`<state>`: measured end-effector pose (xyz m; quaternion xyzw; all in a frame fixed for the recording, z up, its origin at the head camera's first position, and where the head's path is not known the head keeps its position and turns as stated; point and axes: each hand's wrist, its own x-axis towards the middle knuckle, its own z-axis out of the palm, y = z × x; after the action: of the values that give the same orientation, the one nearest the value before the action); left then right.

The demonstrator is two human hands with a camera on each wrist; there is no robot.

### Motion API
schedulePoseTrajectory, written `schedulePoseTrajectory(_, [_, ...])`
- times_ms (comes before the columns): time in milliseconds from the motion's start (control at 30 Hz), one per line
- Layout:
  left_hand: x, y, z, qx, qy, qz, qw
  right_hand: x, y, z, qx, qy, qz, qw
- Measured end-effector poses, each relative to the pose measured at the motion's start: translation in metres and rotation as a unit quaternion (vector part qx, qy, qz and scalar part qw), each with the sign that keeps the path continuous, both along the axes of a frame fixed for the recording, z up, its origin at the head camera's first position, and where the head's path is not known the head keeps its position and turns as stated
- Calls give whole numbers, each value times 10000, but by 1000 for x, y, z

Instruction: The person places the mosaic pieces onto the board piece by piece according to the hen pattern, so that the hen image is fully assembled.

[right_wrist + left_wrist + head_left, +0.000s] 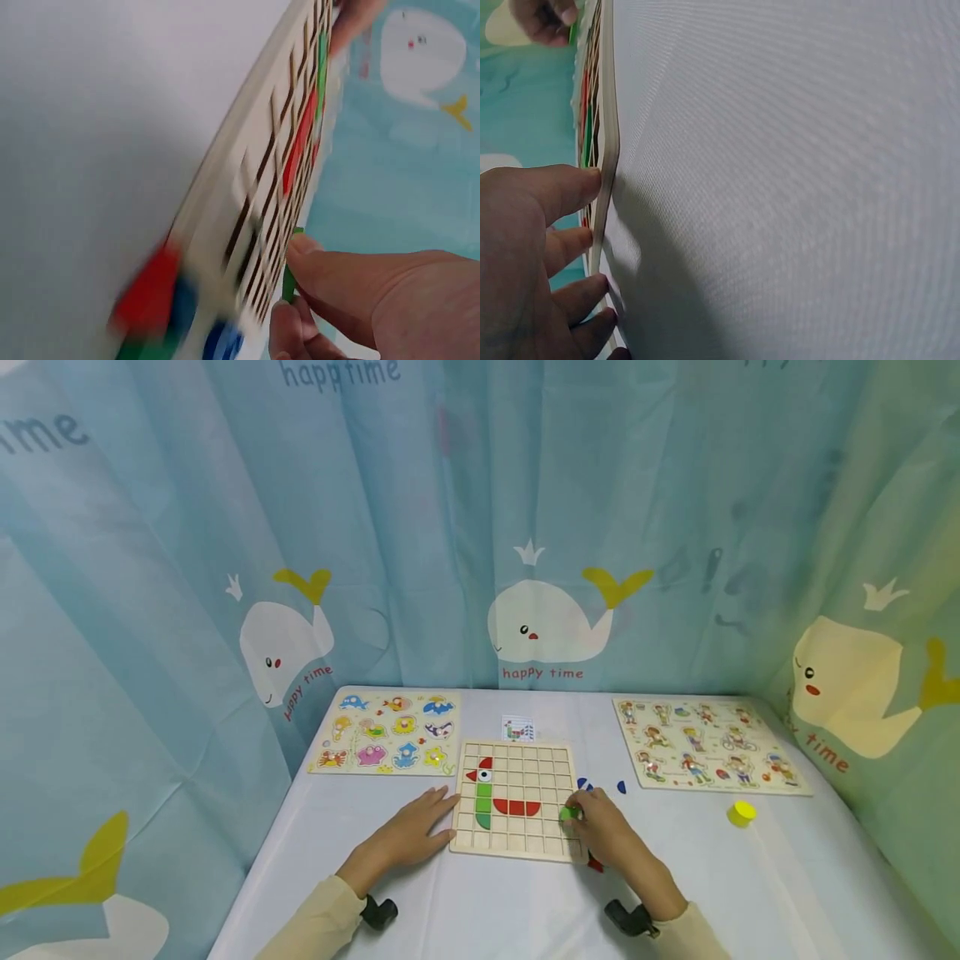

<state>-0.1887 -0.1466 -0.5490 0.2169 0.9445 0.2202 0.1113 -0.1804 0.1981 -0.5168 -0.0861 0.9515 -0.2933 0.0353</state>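
Observation:
A wooden grid board (540,768) lies on the white table. Red, green and white pieces on it form a bird-like shape, with a red row (517,807) to the right of a green column (483,798). My left hand (412,828) rests at the board's left edge, its fingertips (589,180) along the rim. Over the board's right side, my right hand (606,828) pinches a small green piece (289,283) between thumb and fingers. Part of that piece is hidden by the fingers. Beside the board near this hand lie a red piece (595,862) and blue pieces (584,784).
A small picture card (517,728) lies behind the board. Picture puzzle boards stand flat at the back left (456,718) and back right (720,789). At the right are a yellow cylinder (741,813) and a blue half-round piece (622,787). A whale-print curtain (420,610) encloses the table.

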Motion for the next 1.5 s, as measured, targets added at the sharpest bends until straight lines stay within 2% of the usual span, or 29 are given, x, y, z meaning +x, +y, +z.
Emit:
schedulePoseTrajectory(267, [-3, 1, -2, -35, 18, 16, 10000, -2, -60, -5, -16, 399, 383, 9985])
schedulePoseTrajectory(467, [-2, 1, -1, -37, 54, -37, 10000, -1, -83, -10, 128, 669, 793, 9945])
schedulePoseTrajectory(633, [-1, 0, 1, 23, 67, -58, 10000, 0, -89, -14, 60, 1080, 1058, 9885])
schedulePoseTrajectory(800, [-1, -1, 2, 47, 81, -102, 9999, -1, -91, -17, -144, 1236, 1175, 9852])
schedulePoseTrajectory(1133, [1, -1, 3, 67, 79, -118, 9999, 0, -90, -19, -142, 1340, 1458, 9801])
schedulePoseTrajectory(1500, [1, 0, 3, 94, -15, -67, 9999, 3, -83, -15, 83, 1294, 1505, 9801])
